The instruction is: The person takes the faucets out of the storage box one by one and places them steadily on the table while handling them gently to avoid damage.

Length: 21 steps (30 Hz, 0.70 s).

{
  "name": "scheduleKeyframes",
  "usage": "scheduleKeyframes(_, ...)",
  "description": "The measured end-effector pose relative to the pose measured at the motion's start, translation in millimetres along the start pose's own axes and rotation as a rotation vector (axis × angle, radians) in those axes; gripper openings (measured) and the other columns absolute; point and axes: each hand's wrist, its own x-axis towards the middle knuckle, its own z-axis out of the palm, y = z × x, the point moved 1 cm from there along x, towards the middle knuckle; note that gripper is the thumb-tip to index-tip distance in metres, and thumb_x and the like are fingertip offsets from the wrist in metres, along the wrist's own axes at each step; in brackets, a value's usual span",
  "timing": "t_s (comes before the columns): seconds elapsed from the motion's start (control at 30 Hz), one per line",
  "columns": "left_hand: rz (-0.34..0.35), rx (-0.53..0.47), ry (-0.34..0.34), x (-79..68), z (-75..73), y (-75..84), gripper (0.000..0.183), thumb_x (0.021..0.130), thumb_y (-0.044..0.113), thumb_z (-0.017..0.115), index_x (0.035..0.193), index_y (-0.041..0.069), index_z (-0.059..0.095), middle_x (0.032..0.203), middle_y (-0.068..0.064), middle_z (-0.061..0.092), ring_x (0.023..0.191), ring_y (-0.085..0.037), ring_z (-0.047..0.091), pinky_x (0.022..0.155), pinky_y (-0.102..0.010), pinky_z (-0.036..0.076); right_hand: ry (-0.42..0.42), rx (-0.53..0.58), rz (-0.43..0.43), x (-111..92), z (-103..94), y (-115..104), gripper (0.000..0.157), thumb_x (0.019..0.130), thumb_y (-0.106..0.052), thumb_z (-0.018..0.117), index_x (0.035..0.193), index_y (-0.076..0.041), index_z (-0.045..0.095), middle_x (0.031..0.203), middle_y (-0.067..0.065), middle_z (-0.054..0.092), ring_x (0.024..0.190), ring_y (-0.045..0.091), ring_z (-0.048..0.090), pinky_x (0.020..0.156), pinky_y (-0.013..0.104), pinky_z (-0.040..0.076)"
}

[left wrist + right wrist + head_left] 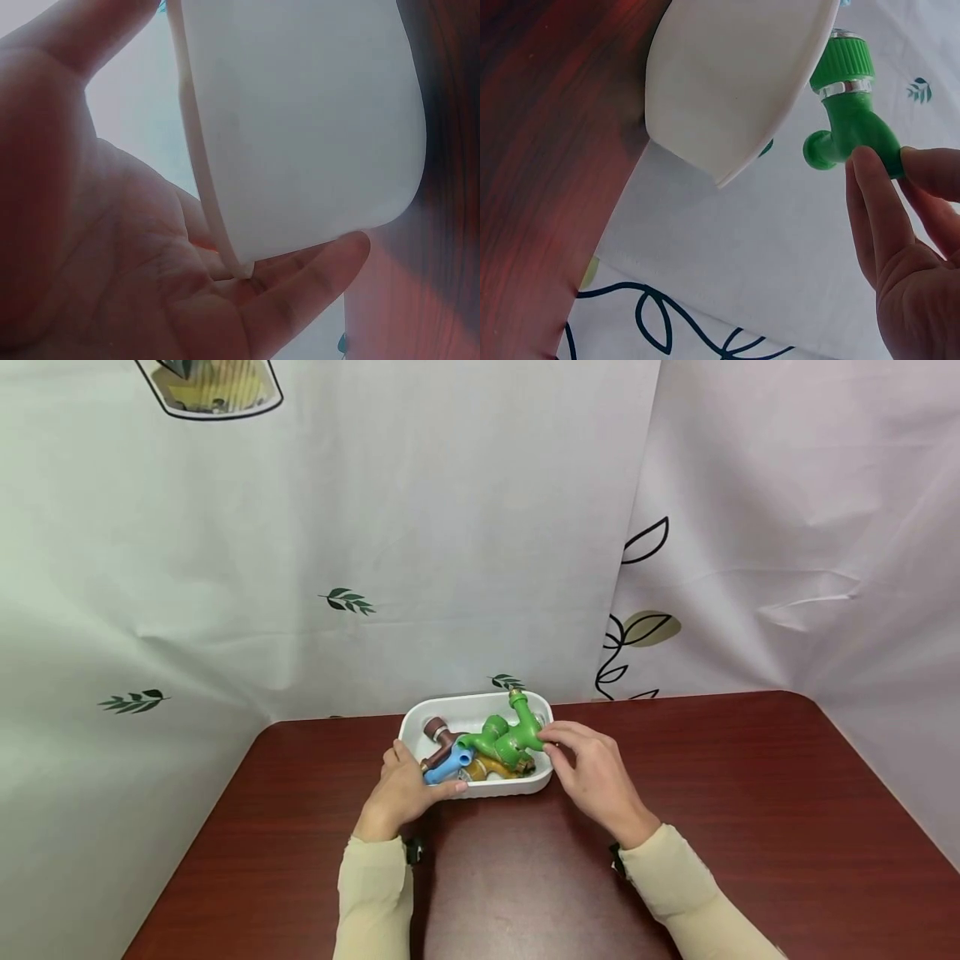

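Note:
A white plastic tray [498, 789] stands at the table's far side with several coloured plastic taps in it. My left hand [395, 795] grips its left end, thumb over the front rim; the left wrist view shows fingers round the tray's end wall [315, 135]. With fingertips and thumb, my right hand [597, 778] pinches a green tap [855, 124] above the tray's right end. Below and beside it lie another green tap [483, 742], a blue tap [448, 766], a brown tap [442, 745] and a yellow tap [482, 767], partly overlapping.
The tray stands on a dark red wooden table [712, 793]. Close behind the table's back edge hangs a pale cloth [450, 527] with printed leaves.

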Motion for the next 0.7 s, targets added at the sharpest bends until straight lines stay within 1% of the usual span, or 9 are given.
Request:
scheduleKeyframes(0.2, -0.015, 0.002, 0.0, 0.0, -0.4, 0.2, 0.135, 0.076, 0.056, 0.083, 0.15, -0.02, 0.0, 0.15, -0.041, 0.019, 0.129, -0.048, 0.038, 0.104, -0.058, 0.041, 0.02, -0.01, 0.007, 1, -2.3, 1, 0.017, 0.083, 0.005, 0.077, 0.099, -0.001, 0.078, 0.105, 0.01, 0.073, 0.099, 0.024, 0.07, 0.087, 0.041, 0.055)
scheduleKeyframes(0.7, 0.005, -0.004, 0.006, 0.5, -0.1, -0.6, 0.133, 0.076, 0.053, 0.084, 0.15, -0.021, 0.001, 0.148, -0.042, 0.019, 0.129, -0.05, 0.039, 0.103, -0.058, 0.041, 0.075, -0.041, 0.051, 4, -12.5, 8, 0.018, 0.084, 0.005, 0.076, 0.1, -0.002, 0.078, 0.104, 0.008, 0.074, 0.098, 0.024, 0.07, 0.083, 0.042, 0.054)
